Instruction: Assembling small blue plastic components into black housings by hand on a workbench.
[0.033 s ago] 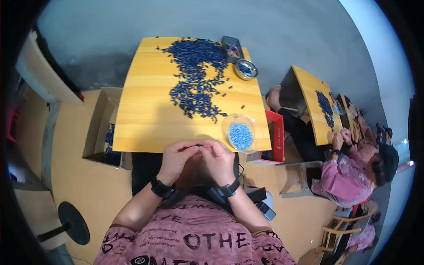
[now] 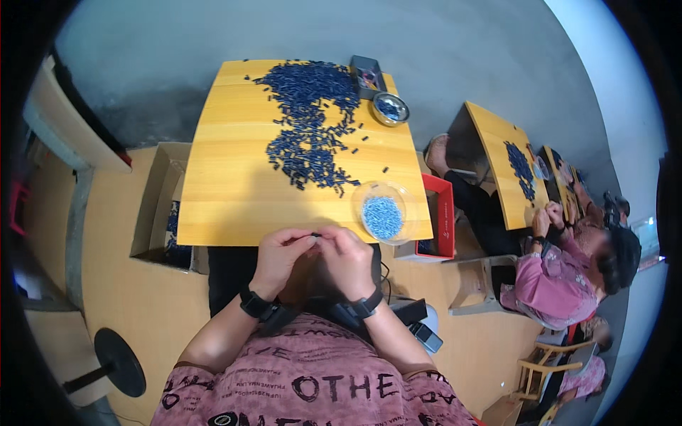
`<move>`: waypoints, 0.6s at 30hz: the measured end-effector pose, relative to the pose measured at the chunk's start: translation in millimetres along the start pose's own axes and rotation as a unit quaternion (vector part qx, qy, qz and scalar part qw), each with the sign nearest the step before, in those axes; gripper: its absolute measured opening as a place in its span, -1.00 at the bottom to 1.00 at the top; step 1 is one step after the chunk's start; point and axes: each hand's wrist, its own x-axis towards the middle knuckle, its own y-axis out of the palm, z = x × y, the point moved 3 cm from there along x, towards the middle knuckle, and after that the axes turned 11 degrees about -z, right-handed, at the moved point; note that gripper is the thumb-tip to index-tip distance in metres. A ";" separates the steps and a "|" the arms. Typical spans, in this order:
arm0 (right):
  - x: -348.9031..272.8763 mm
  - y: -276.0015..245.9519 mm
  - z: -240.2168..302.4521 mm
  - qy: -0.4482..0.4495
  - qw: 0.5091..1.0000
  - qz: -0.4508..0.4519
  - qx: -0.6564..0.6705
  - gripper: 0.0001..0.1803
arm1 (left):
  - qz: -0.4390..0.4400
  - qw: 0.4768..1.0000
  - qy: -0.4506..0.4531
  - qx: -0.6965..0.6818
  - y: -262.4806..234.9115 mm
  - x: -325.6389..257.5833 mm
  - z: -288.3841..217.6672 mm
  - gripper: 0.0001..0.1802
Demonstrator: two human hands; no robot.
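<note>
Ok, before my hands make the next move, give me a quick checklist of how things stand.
1. Small dark piece at the fingertips of left hand and right hand: ok.
2. Anything else pinched there: cannot tell, the hands cover it.
3. Clear dish upright with light-blue pieces inside: ok.
4. Clear dish well back from the edge of the table: not ok, it sits close to the near edge.
5. Metal bowl upright on the table: ok.

Head camera: fisheye view that faced downward.
From head height, it took in the left hand (image 2: 279,257) and right hand (image 2: 349,257) close below, the wooden table (image 2: 220,156) just beyond, the grey wall (image 2: 284,32) ahead and, farther off, a second table (image 2: 495,157) at right.
</note>
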 end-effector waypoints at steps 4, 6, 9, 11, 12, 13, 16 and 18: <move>-7.0 -4.8 2.6 -0.032 0.999 0.007 -0.040 -0.77 | -0.021 1.000 0.021 0.001 11.5 -5.6 0.4 -0.84; -5.4 -9.2 4.3 -0.017 0.999 0.005 -0.045 -0.79 | -0.020 0.999 0.035 0.005 14.4 -4.7 2.8 -0.85; 10.1 -22.3 10.4 -0.077 0.994 0.038 -0.067 -0.84 | -0.022 0.999 0.029 -0.004 15.9 -3.5 -1.5 -0.86; 27.4 -41.6 -3.1 -0.142 0.983 0.008 -0.118 -0.84 | -0.022 1.000 0.007 -0.015 14.1 -2.5 -5.6 -0.87; 38.0 -53.8 -8.0 -0.086 0.983 -0.012 -0.161 -0.81 | -0.009 0.999 0.000 -0.038 12.9 -1.9 -7.4 -0.87; 50.5 -63.6 -15.4 -0.096 0.975 -0.030 -0.199 -0.83 | 0.004 0.998 -0.007 -0.062 11.5 -1.8 -8.6 -0.86; 72.3 -77.8 -46.4 -0.102 0.949 -0.013 -0.298 -0.90 | -0.004 0.998 -0.023 -0.065 8.1 -2.1 -10.5 -0.86; 77.9 -76.1 -69.0 -0.081 0.927 0.025 -0.366 -0.93 | -0.003 0.997 -0.026 -0.067 7.9 -3.2 -11.7 -0.85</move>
